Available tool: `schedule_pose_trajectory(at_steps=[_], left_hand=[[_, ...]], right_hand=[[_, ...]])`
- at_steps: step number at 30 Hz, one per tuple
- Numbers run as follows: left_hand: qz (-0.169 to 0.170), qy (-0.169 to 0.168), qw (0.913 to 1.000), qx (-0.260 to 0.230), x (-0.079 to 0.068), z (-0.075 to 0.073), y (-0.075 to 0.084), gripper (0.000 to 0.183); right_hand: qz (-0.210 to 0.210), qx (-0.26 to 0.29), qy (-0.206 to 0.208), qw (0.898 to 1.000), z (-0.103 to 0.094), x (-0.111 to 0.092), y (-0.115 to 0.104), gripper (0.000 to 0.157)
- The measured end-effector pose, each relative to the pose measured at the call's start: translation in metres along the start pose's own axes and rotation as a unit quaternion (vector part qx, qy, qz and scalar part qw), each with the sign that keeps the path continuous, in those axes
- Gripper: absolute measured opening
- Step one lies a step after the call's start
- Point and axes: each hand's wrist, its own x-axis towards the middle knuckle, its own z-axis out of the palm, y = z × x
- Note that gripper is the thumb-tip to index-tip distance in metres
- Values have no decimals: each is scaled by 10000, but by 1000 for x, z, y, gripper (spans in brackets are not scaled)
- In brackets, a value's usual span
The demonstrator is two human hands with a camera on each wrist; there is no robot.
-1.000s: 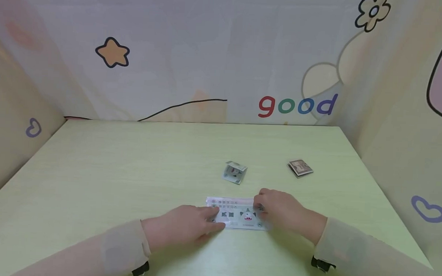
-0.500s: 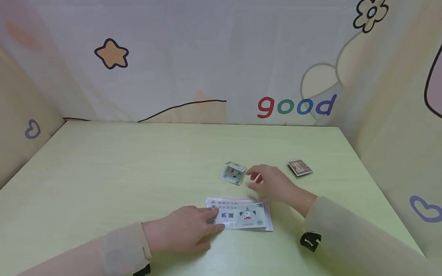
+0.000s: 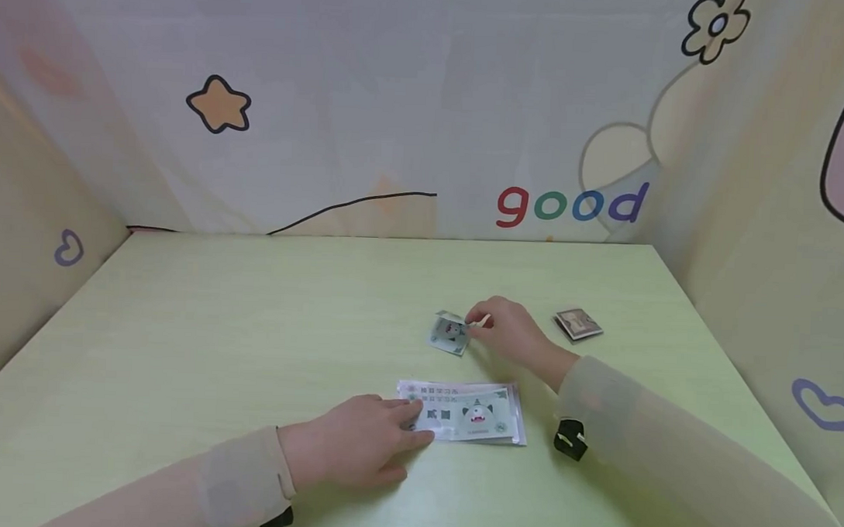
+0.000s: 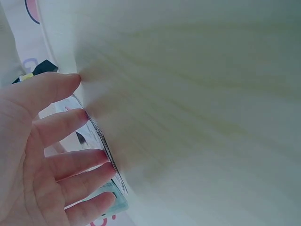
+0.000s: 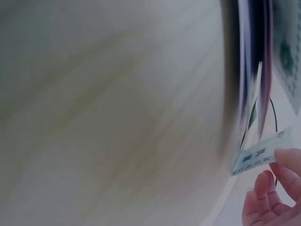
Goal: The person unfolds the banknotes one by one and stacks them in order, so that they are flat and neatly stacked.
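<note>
My left hand (image 3: pixel 356 441) rests its straight fingers on the left end of a small stack of pale play-money notes (image 3: pixel 461 429), printed with a cartoon face. In the left wrist view that hand (image 4: pixel 61 141) has its fingers extended at the stack's edge. Farther back, my right hand (image 3: pixel 510 332) pinches the right edge of a folded play-money note (image 3: pixel 449 338), which stands half unfolded on the table. The right wrist view has the same note (image 5: pixel 258 156) between thumb and finger, with the stack's edges (image 5: pixel 256 61) large beside it.
A brown folded note (image 3: pixel 579 324) lies to the right of my right hand. The pale green tabletop (image 3: pixel 252 327) is bounded by a printed cloth backdrop (image 3: pixel 344 98) behind and at both sides.
My right hand has left the right end of the stack, moved away from me to the folded note and taken hold of its edge. The left hand has stayed on the stack.
</note>
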Motion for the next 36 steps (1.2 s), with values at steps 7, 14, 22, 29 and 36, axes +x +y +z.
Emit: schedule_pose_trajectory(at_steps=[7, 14, 22, 29, 36], left_hand=[[-2, 21, 10000, -35, 1, -1, 1, 49], [30, 33, 9999, -115, 3, 0, 0, 49], [175, 138, 9997, 83, 5, 1, -2, 47], [164, 64, 9998, 80, 5, 0, -3, 47], [148, 1, 9999, 77, 6, -2, -4, 46]], right_hand=[[14, 178, 441, 9989, -5, 1, 4, 19], [387, 950, 312, 9942, -14, -2, 7, 23], [366, 1894, 180, 9810, -30, -10, 4, 23], [243, 1470, -376, 9881, -32, -22, -7, 22], [-503, 765, -1190, 9887, -14, -40, -15, 16]])
